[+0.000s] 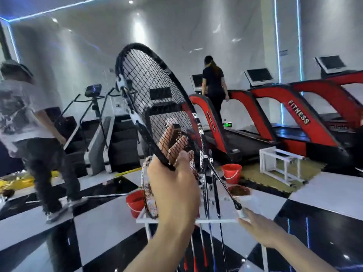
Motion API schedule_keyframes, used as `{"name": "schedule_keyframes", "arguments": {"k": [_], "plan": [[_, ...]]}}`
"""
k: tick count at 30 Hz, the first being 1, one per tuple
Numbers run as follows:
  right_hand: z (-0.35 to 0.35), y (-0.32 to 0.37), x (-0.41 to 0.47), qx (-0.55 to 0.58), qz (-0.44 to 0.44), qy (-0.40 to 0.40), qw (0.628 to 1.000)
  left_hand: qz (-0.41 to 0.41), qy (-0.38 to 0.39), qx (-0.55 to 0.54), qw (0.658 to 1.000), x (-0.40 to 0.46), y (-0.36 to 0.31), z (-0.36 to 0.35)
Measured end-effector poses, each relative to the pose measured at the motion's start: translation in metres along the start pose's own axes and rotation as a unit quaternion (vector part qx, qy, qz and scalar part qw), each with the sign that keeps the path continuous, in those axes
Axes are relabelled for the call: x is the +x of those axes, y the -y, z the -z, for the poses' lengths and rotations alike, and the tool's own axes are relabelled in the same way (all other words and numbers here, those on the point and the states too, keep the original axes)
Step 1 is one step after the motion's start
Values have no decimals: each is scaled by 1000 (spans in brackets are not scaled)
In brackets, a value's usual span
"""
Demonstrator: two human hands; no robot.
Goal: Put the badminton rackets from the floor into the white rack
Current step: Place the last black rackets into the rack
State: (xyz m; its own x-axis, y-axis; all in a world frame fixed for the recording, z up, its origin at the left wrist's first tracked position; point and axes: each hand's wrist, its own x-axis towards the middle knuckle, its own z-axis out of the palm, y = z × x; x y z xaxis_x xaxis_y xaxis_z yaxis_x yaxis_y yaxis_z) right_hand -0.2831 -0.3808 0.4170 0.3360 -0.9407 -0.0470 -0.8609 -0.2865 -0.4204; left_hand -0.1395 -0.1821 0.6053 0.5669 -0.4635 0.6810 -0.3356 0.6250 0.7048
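Observation:
A black badminton racket (151, 95) is held up at an angle in front of me. My left hand (174, 185) grips the lower rim of its head, fingers behind the strings and thumb in front. Its thin shaft runs down to the right to a white grip (243, 213), where the fingers of my right hand (261, 230) close on the end. Just below stands the white rack (225, 219), with a white-and-red racket (148, 195) and two black ones (205, 195) slotted upright through its top. Another racket's shaft (106, 195) lies on the floor to the left.
A person in a grey shirt (29, 134) stands close on the left. Red buckets (231, 172) (134, 203) sit beside the rack. A second white frame (279, 165) rests on a green mat at right. Red treadmills (294, 118) line the back; a person (214, 89) walks on one.

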Motion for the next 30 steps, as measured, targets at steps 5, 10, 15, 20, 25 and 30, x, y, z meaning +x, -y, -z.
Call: {"name": "schedule_keyframes", "arguments": {"k": [5, 10, 15, 20, 25, 30], "plan": [[-17, -29, 16, -134, 46, -45, 989, 26, 17, 26, 999, -4, 40, -29], [-21, -44, 22, -118, 67, -38, 990, 76, 40, 63, 994, -15, 91, -58], [-31, -55, 27, -117, 83, -49, 988, 142, 48, 110, 983, -31, 147, -88], [-34, -54, 27, -110, 83, -67, 988, 174, 64, 158, 970, -50, 182, -113], [-42, -60, 31, -118, 58, -134, 982, 189, 73, 223, 953, -61, 200, -123], [-56, -65, 34, -100, 45, -151, 983, 207, 108, 280, 931, -64, 217, -126]]}}
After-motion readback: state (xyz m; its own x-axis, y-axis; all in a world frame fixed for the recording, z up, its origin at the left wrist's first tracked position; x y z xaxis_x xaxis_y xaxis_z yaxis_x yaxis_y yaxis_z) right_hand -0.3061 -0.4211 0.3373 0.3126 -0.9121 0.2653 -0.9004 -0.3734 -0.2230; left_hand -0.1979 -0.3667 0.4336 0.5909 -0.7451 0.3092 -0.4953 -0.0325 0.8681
